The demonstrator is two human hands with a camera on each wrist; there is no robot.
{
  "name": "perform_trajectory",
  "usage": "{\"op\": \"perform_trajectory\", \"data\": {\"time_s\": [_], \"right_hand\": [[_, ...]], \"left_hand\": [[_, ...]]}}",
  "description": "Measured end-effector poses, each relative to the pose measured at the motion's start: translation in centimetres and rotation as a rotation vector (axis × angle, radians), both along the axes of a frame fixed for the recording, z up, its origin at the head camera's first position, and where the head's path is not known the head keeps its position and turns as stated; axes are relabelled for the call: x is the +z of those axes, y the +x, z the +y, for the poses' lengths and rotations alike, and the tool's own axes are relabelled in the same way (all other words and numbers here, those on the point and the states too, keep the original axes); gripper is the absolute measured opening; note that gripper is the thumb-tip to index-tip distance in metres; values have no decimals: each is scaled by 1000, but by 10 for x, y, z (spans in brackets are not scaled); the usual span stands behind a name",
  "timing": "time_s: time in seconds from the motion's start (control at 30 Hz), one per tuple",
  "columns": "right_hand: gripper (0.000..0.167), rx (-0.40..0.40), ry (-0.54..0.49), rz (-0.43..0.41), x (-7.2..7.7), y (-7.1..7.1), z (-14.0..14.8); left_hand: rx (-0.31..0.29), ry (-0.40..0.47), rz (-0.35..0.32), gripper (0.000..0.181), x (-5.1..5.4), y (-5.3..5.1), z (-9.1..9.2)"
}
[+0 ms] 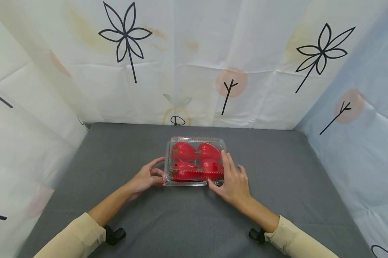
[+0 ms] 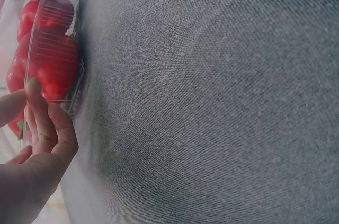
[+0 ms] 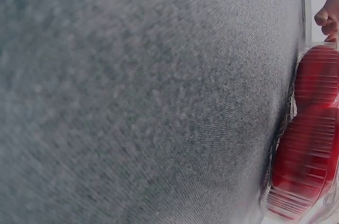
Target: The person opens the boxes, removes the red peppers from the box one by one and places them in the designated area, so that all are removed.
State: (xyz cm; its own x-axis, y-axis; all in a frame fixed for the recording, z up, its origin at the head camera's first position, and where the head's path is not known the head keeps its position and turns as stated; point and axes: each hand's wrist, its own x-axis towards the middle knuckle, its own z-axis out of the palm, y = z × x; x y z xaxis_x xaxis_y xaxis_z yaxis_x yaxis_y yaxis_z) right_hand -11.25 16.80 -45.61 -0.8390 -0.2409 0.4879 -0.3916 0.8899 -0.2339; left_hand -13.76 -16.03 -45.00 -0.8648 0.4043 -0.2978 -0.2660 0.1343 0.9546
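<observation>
Head camera, and it's all happening around a clear, rectangular, ribbed plastic box (image 1: 197, 139), sitting flat in the middle of a dark grey, cloth-covered tabletop (image 1: 197, 222), towards its far side. Inside, four glossy red bell peppers (image 1: 184, 152) with green stems, two behind and two in front! On the left flank, the left hand (image 1: 144, 179) has it: thumb and bent fingers pinch the box's rim, and the left wrist view backs that up, fingertips right at the edge with the red fruit close behind. Over on the other side, the right hand (image 1: 234, 182) is spread across the near right corner, thumb at the front edge, longer fingers reaching up along the right side and touching the plastic. Right wrist view now, side-on: ribbed wall, red showing through, left hand fingers at the far end. Both forearms come in from the near side, beige sleeves (image 1: 74, 233) on each, a black wrist strap (image 1: 115, 235) at either cuff. Behind it all hangs a pale fabric backdrop (image 1: 261, 36), printed with black line-drawn flowers and peach discs.
</observation>
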Motion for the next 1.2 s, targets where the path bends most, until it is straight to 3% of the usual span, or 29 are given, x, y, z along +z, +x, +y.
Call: {"op": "perform_trajectory", "data": {"time_s": [0.23, 0.8, 1.2], "right_hand": [[100, 31, 21, 28, 2, 0, 6], [84, 142, -54, 53, 8, -1, 16], [81, 167, -53, 83, 6, -1, 19]], "left_hand": [[-3, -5, -11, 78, 0, -1, 0], [0, -11, -24, 79, 2, -2, -1], [3, -18, -19, 79, 1, -2, -1]]}}
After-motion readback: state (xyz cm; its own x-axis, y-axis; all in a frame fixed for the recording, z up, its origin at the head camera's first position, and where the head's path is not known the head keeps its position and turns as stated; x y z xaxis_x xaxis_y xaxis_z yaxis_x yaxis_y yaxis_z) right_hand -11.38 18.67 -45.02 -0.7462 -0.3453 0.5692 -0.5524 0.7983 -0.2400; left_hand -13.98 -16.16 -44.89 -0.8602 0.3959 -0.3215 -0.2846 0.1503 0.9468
